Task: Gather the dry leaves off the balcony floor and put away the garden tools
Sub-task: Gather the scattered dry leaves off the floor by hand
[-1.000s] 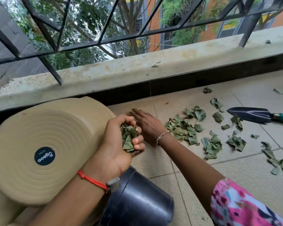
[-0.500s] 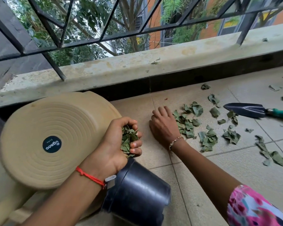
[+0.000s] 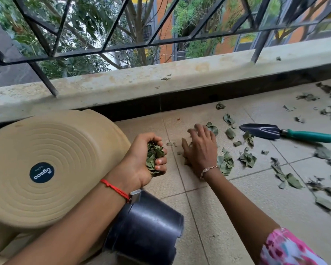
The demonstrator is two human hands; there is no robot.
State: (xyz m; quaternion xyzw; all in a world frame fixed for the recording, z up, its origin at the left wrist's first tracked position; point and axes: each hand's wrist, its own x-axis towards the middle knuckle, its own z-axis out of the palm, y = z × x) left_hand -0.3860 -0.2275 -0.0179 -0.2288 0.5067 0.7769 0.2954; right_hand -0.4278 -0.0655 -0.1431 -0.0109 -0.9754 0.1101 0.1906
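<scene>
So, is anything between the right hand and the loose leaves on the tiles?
Nothing visible. The right hand is on the tiles right beside the loose leaves; the trowel lies farther right, out of the path.

right hand (image 3: pixel 200 150) fingertips blurred, far-right leaves (image 3: pixel 325 203) blurred

The floor (image 3: pixel 237 207) is matt, finely textured beige tile. The beige planter (image 3: pixel 46 169) looks like ribbed matt plastic; the black pot (image 3: pixel 147 226) is smooth, slightly glossy plastic. The trowel (image 3: pixel 262 130) has a dark metal blade and a glossy teal handle. The leaves (image 3: pixel 225 163) look dry and crinkled. The ledge (image 3: pixel 180 77) is rough, stained concrete.
</scene>
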